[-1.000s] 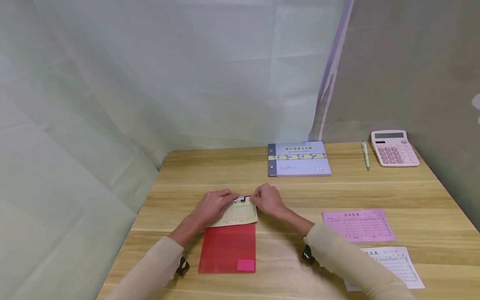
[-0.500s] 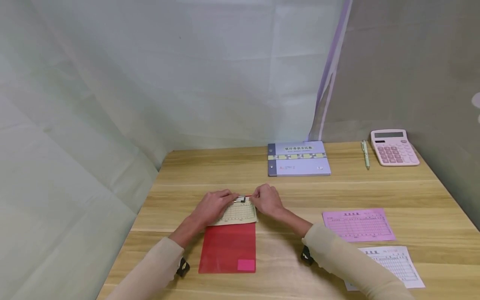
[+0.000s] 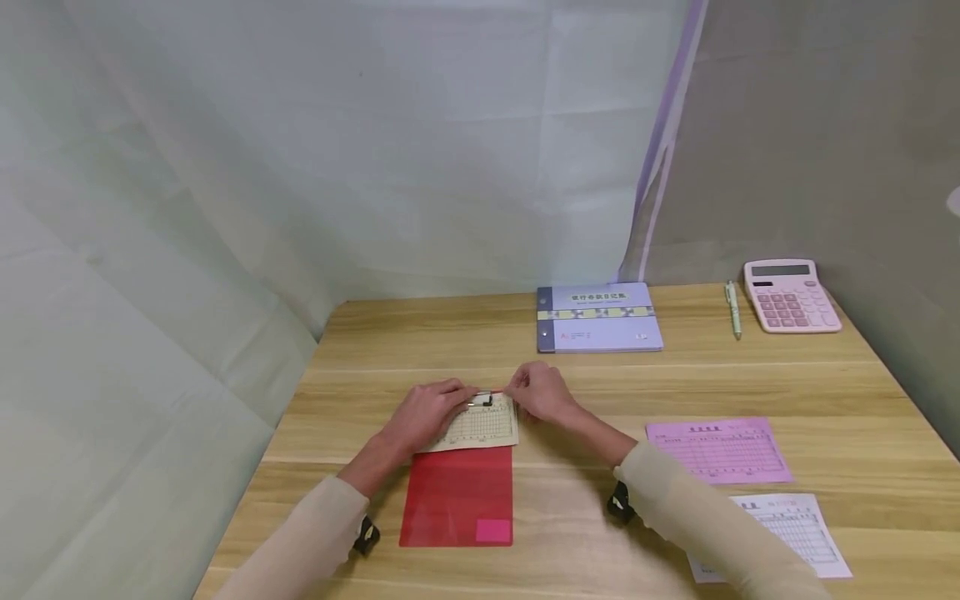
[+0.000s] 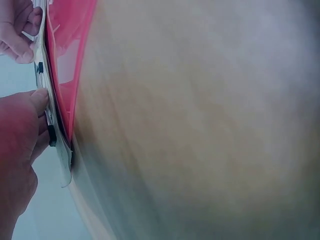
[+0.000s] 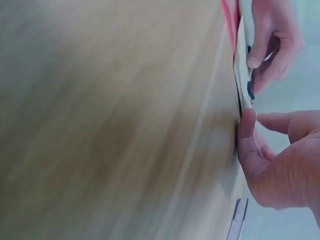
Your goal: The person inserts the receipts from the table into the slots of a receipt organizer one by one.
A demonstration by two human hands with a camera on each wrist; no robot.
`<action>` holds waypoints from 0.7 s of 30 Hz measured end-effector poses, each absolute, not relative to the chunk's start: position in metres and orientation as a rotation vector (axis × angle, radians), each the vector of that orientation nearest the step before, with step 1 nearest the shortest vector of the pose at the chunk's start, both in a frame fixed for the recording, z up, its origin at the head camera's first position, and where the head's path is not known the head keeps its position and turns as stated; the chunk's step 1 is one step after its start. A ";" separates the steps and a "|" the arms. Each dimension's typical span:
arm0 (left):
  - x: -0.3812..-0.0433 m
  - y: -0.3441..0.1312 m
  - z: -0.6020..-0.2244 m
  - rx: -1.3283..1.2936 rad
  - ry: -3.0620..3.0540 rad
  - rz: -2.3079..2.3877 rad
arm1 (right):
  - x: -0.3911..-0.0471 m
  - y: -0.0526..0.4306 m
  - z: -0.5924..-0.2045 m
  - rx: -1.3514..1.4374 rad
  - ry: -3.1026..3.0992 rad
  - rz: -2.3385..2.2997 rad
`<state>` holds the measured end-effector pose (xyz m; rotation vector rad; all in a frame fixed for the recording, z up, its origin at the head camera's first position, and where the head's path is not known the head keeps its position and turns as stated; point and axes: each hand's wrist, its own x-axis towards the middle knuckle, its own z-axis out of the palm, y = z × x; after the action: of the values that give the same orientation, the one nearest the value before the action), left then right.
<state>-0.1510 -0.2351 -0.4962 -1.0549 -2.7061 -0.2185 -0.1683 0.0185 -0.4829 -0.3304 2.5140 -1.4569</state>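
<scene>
A red translucent folder (image 3: 457,492) with a bright pink label lies on the table in the head view. Across its upper part is a pale yellow printed slip (image 3: 480,429), under a metal clip (image 3: 486,400) with black ends. My left hand (image 3: 426,414) grips the clip from the left, its thumb along the paper's edge in the left wrist view. At the slip's top right corner, my right hand (image 3: 542,390) pinches the paper between thumb and index finger. The right wrist view shows both hands close together along the slip's top edge, the right hand (image 5: 280,160) nearer the camera.
Right of the folder lie a pink printed slip (image 3: 720,450) and a white one (image 3: 798,533), the latter partly under the right sleeve. Toward the back are a blue-purple account book (image 3: 600,333), a green pen (image 3: 732,310) and a pink calculator (image 3: 791,296). Curtains hang behind the table.
My right hand has shifted slightly right and away from me, and the yellow slip's right edge lies a little farther right. My left hand stays at the clip.
</scene>
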 end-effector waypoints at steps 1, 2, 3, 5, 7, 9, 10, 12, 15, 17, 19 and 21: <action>-0.151 -0.235 -0.496 -1.057 -2.704 -0.223 | -0.169 0.020 -0.483 -0.335 2.527 -1.458; -0.152 -0.235 -0.496 -1.060 -2.701 -0.229 | -0.169 0.021 -0.482 -0.343 2.544 -1.441; -0.152 -0.235 -0.496 -1.061 -2.700 -0.233 | -0.169 0.022 -0.482 -0.353 2.558 -1.421; -0.153 -0.235 -0.496 -1.060 -2.700 -0.239 | -0.168 0.023 -0.481 -0.372 2.556 -1.383; -0.153 -0.235 -0.497 -1.062 -2.699 -0.243 | -0.168 0.023 -0.479 -0.376 2.524 -1.359; -0.153 -0.235 -0.498 -1.065 -2.696 -0.248 | -0.167 0.023 -0.478 -0.353 2.454 -1.365; -0.153 -0.235 -0.498 -1.065 -2.695 -0.251 | -0.167 0.023 -0.477 -0.338 2.405 -1.380; -0.153 -0.235 -0.499 -1.067 -2.693 -0.258 | -0.166 0.023 -0.476 -0.307 2.314 -1.409; -0.153 -0.235 -0.499 -1.066 -2.692 -0.261 | -0.163 0.022 -0.477 -0.264 2.204 -1.464; -0.153 -0.235 -0.498 -1.068 -2.692 -0.257 | -0.162 0.021 -0.478 -0.240 2.176 -1.494; -0.152 -0.235 -0.498 -1.070 -2.689 -0.252 | -0.160 0.020 -0.478 -0.221 2.170 -1.525; -0.152 -0.235 -0.497 -1.072 -2.686 -0.249 | -0.158 0.019 -0.479 -0.199 2.168 -1.546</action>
<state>-0.1521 -0.2350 -0.4973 -1.0719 -2.6857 -0.2491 -0.1581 0.0191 -0.4787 -0.1989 2.1675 -1.5459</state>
